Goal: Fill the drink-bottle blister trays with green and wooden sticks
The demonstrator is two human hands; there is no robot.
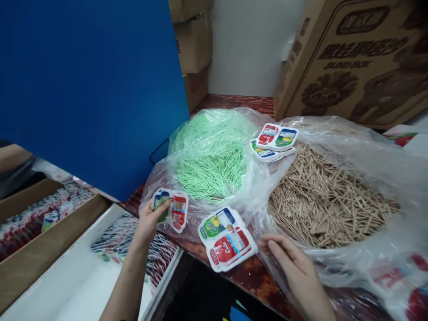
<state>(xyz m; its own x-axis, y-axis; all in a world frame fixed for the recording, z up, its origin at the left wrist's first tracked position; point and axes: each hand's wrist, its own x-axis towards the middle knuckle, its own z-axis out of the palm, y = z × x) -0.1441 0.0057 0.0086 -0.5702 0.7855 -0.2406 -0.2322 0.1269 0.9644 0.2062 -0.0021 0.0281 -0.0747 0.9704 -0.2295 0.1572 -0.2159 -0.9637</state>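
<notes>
My left hand (150,219) grips a printed soda-bottle card (179,211), thumb across its front. Green and brown sticks show in the card's two windows. Between my hands lies a small stack of similar cards (229,243), with "Cola" and a lemon drink printed on the top one. My right hand (292,263) is beside the stack's right edge, fingers bent together near the thumb; whatever they pinch, if anything, is hidden. Behind are a clear bag of light green paper sticks (210,171) and, to the right, a bag of brown paper sticks (331,205).
More cards (276,140) rest on the plastic between the bags. A blue panel (93,89) stands at the left. Below it, a white box (50,276) and a cardboard box (80,218) hold rows of packed cards. A large carton (361,62) stands behind. Another person's arm (13,158) shows far left.
</notes>
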